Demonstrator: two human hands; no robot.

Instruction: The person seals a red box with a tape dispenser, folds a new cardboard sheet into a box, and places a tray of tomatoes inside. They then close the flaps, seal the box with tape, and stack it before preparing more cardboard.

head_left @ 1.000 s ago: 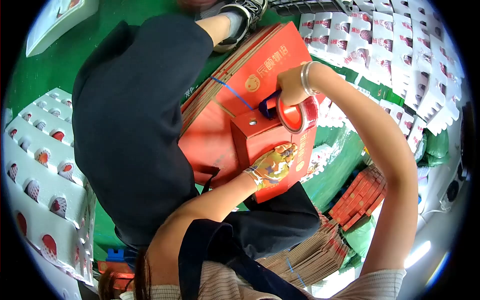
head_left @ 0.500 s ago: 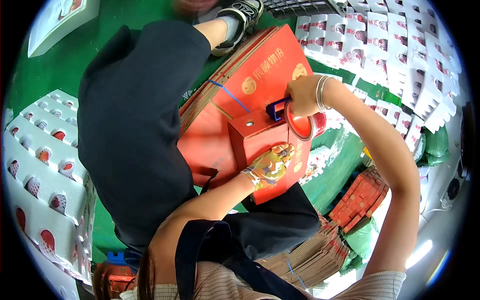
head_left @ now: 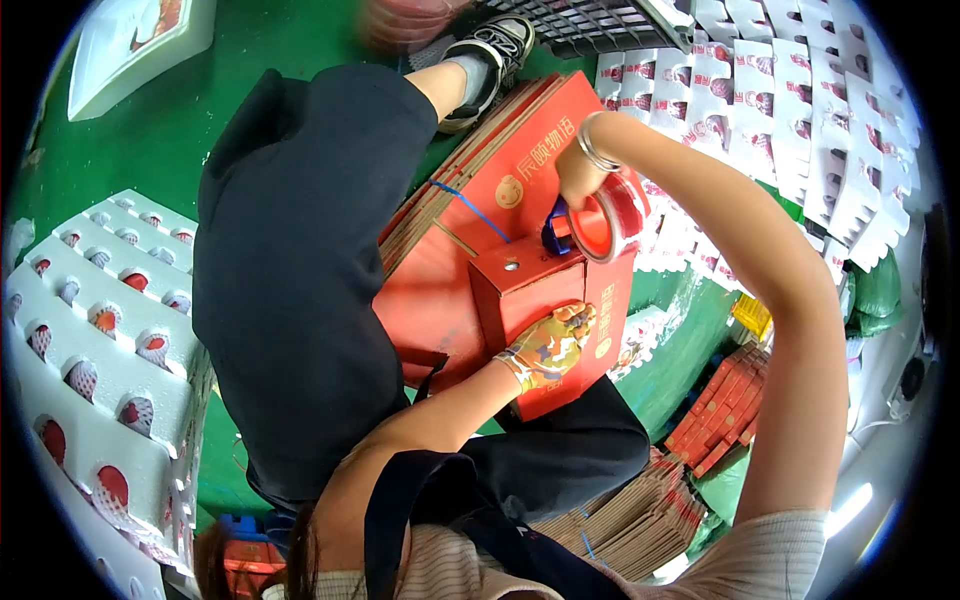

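A red cardboard box rests between my legs, with a small round hole in its near-left panel. My left hand, in a camouflage-patterned glove, presses on the box's upper face with its fingers together and slightly curled, steadying it. My right hand, bare with bracelets at the wrist, grips a tape dispenser with a blue head and a roll of red-and-clear tape. The blue head is right at the box's far edge. Beneath and behind the box lies a strapped stack of flat red cartons.
White foam trays of net-wrapped fruit stand at left. More white printed packs fill the upper right. A black crate sits at the top; red boxes and folded cardboard lie at lower right, on a green floor.
My right wrist has swung up and to the left, tilting the tape dispenser at the box's far edge. My left hand stays on the box. The whole view has shifted slightly.
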